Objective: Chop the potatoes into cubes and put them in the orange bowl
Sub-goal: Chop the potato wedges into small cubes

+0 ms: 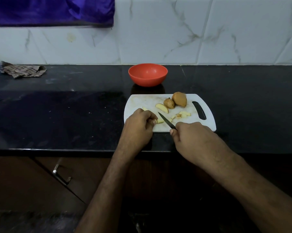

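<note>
My left hand (140, 122) pinches a small potato wedge (160, 121) on the white cutting board (141, 100), with its long side pointing right toward the knife (166, 121). My right hand (190, 137) is wrapped tight on the knife handle. The blade lies slanted just beside the wedge, so my right hand is the one to cut. The orange bowl (148, 74) waits behind the board, and I see no potato in it yet
</note>
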